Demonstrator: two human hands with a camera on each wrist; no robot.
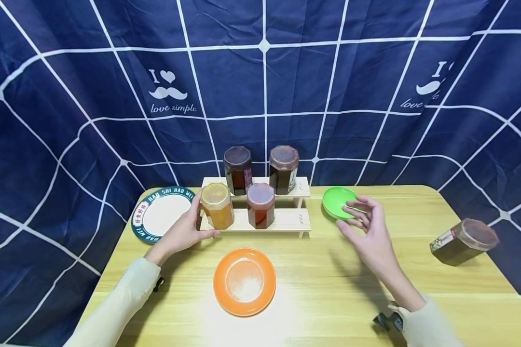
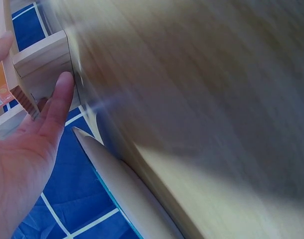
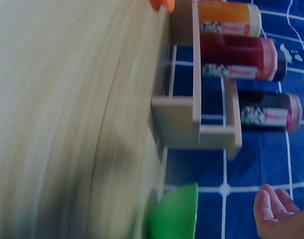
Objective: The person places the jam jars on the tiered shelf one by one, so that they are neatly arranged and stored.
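A two-step wooden rack [image 1: 282, 220] stands near the curtain. On its lower step are a yellow jar [image 1: 217, 207] and a red jar [image 1: 261, 206]; two dark jars, one on the left [image 1: 238, 168] and one on the right [image 1: 283, 168], stand on the upper step. My left hand [image 1: 183, 233] grips the rack's left end beside the yellow jar, thumb along the front. In the left wrist view, fingers [image 2: 60, 102] reach around the plank's end. My right hand [image 1: 371, 233], loosely bent and holding nothing, hovers just right of a green bowl [image 1: 336, 202].
A blue-rimmed white plate [image 1: 144, 230] lies left of the rack, partly behind my left hand. An orange plate [image 1: 244, 304] sits in front of the rack. Another dark jar [image 1: 462, 243] stands at the table's right. A blue checked curtain [image 1: 226, 86] encloses the table.
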